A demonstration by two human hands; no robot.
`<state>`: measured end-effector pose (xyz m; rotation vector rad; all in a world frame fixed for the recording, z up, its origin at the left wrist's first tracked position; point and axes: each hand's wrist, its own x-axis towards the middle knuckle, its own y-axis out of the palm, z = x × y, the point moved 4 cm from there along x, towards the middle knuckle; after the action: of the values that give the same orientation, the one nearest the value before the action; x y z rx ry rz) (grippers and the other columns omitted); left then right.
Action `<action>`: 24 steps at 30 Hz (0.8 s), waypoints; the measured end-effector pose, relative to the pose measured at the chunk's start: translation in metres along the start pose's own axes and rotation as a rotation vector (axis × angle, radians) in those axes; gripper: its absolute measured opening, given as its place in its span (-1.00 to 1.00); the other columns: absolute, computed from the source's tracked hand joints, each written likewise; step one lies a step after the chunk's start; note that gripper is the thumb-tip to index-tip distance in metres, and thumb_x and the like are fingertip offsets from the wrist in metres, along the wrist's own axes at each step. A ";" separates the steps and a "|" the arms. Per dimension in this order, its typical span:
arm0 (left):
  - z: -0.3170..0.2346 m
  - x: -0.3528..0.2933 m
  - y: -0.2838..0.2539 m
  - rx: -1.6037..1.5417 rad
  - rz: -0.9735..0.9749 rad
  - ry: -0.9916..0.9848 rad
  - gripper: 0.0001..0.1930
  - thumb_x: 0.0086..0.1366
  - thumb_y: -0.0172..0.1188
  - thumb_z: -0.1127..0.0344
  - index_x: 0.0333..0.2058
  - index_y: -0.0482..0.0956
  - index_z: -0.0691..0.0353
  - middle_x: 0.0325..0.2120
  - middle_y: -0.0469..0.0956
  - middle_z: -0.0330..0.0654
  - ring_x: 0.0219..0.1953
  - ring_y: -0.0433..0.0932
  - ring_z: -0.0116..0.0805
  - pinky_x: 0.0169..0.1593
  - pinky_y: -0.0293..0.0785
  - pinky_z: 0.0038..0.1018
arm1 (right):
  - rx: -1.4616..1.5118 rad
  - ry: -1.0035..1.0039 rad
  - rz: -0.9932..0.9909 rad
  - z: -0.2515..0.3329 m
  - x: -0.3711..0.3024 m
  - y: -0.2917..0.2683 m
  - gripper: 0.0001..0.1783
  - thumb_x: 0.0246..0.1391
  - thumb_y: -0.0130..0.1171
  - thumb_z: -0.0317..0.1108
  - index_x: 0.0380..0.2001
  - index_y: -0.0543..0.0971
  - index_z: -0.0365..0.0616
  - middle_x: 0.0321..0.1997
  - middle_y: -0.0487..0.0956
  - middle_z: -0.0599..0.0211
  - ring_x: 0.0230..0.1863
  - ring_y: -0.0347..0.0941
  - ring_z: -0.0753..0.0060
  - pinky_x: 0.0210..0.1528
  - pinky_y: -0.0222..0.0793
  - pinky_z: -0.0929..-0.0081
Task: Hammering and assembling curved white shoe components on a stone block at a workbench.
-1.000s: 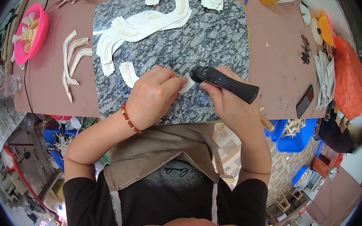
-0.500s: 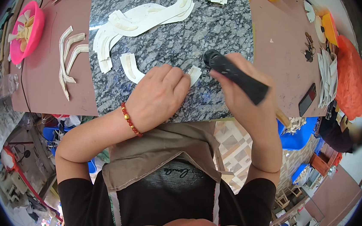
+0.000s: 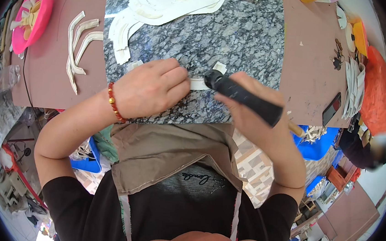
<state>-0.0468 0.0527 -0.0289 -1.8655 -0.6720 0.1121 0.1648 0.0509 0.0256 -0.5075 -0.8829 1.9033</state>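
A curved white strip [image 3: 199, 84] lies near the front of the grey speckled stone slab [image 3: 241, 37]. My left hand [image 3: 152, 89], with a red bead bracelet on its wrist, presses the strip down with bent fingers and covers its middle. A hammer [image 3: 250, 100] with a black head and a wooden handle is in my right hand [image 3: 250, 121], whose fingers are closed around it. The round face of its head is over the strip's right part, touching or just above it. Farther back on the slab, overlapping white curved pieces [image 3: 165, 15] form a pile.
Several narrow curved strips [image 3: 73, 50] and a pink bowl [image 3: 41, 24] are at the left of the brown table [image 3: 299, 61]. On the right are keys [image 3: 338, 55], a phone [image 3: 331, 108], stacked white pieces [image 3: 353, 88] and an orange bag [image 3: 379, 91]. A blue bin [image 3: 316, 149] stands below.
The hammer has come down and left onto the strip's right part. My left hand has shifted left, uncovering more of the strip. The whole view has shifted slightly.
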 end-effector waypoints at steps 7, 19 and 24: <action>0.005 -0.020 -0.004 -0.013 -0.051 -0.041 -0.67 0.14 0.25 0.41 -0.10 0.61 0.38 -0.18 0.56 -0.09 -0.18 0.57 -0.14 -0.11 0.60 -0.29 | -0.022 0.036 0.180 0.016 0.010 0.015 -0.76 0.17 0.47 -0.29 -0.19 0.62 -0.09 -0.34 0.62 0.23 -0.39 0.60 -0.04 -0.37 0.51 0.20; 0.012 -0.047 -0.029 0.076 -0.080 -0.010 -0.72 0.14 0.28 0.35 -0.16 0.62 0.29 -0.21 0.55 -0.12 -0.15 0.56 -0.16 -0.04 0.53 -0.26 | 0.025 0.096 0.151 0.020 0.019 0.026 -0.73 0.12 0.53 -0.35 -0.18 0.66 -0.17 -0.37 0.63 0.20 -0.39 0.63 0.11 -0.34 0.51 0.36; 0.014 -0.060 -0.019 0.059 -0.014 -0.069 -0.78 0.14 0.25 0.37 -0.22 0.59 0.25 -0.24 0.53 -0.15 -0.17 0.55 -0.16 -0.09 0.54 -0.28 | 0.106 -0.087 0.074 0.031 0.024 0.030 -0.76 0.14 0.48 -0.41 -0.17 0.66 -0.20 -0.33 0.65 0.18 -0.37 0.63 0.11 -0.31 0.52 0.33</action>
<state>-0.1097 0.0392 -0.0319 -1.8068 -0.7216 0.1862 0.1152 0.0519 0.0240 -0.4016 -0.8233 2.0409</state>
